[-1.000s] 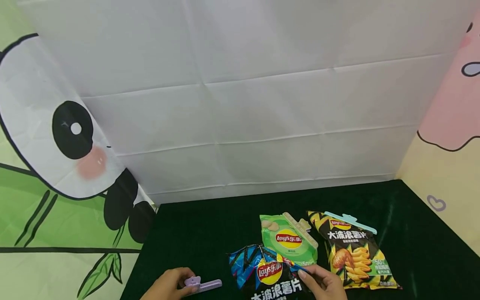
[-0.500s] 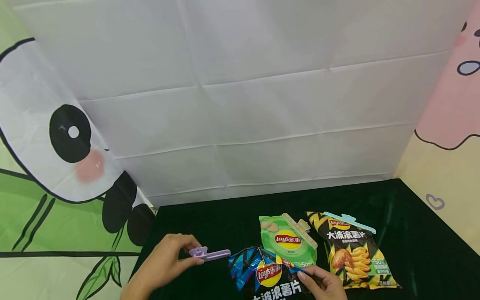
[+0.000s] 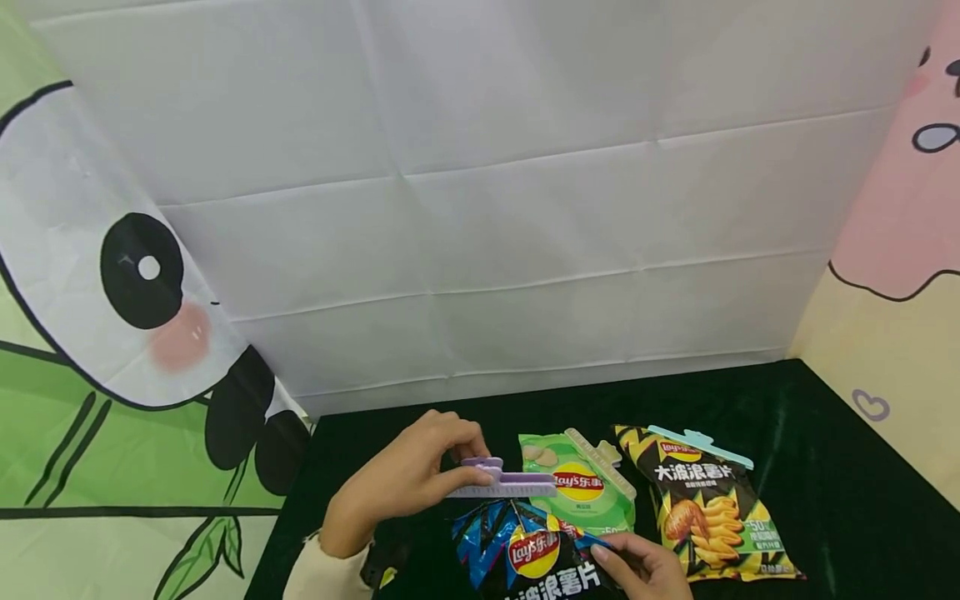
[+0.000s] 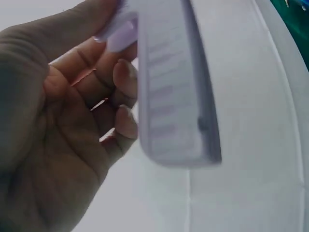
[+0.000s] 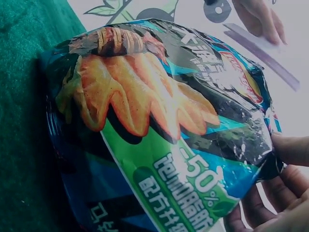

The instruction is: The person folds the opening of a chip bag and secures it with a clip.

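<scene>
My left hand (image 3: 420, 467) pinches a light purple bag clip (image 3: 525, 485) by its handle, thumb on the near side. The clip's two long bars look spread apart, and it hangs just above the top edge of a blue and black Lay's chip bag (image 3: 487, 550). In the left wrist view the clip (image 4: 174, 96) is close and blurred. My right hand (image 3: 648, 568) pinches the bag's upper right edge between thumb and fingers. The right wrist view shows the bag (image 5: 145, 106) puffed up, with the clip (image 5: 265, 58) beyond its top. The bag's lower part is cut off in the head view.
Behind lies a green Lay's bag (image 3: 543, 508) with a cream clip (image 3: 600, 462). To the right is a black and yellow bag (image 3: 712, 508) with a light blue clip (image 3: 701, 443). A dark green cloth (image 3: 840, 500) covers the table, with a white sheet (image 3: 525, 250) behind.
My left hand has lifted the purple clip off the table and carried it right, to above the blue bag's top; its bars now look apart. My right hand keeps its hold.
</scene>
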`<state>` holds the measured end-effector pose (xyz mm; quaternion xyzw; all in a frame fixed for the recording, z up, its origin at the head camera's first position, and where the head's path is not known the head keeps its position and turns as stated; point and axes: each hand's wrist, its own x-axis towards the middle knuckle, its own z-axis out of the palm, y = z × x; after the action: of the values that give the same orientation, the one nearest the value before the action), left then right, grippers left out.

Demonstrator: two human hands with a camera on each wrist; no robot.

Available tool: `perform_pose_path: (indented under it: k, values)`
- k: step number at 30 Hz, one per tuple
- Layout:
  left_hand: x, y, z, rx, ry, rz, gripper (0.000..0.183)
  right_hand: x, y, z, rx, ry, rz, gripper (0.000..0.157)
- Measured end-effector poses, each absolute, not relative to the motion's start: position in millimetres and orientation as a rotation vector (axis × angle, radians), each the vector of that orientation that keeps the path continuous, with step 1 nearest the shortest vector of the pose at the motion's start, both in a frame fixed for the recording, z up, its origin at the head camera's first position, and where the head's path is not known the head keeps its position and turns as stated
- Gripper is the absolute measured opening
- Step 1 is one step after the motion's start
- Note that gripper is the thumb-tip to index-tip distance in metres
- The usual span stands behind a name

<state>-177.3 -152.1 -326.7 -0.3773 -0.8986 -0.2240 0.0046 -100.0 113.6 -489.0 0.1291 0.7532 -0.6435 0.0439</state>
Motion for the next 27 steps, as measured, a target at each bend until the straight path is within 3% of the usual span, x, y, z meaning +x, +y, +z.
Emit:
perform_pose_path:
  k: [17,27]
  values:
    - [-186.9,-100.6,-333.4,-1.401,-2.968,-0.435,0.015,-102.5,124.6,-486.7,0.101,2.182,-2.023,0.035]
    - [-188.6,-88.4,-339.2,-1.441,-2.948,-0.351,0.016,-103.8,125.7,-485.5,0.119,2.144,-1.983,0.040]
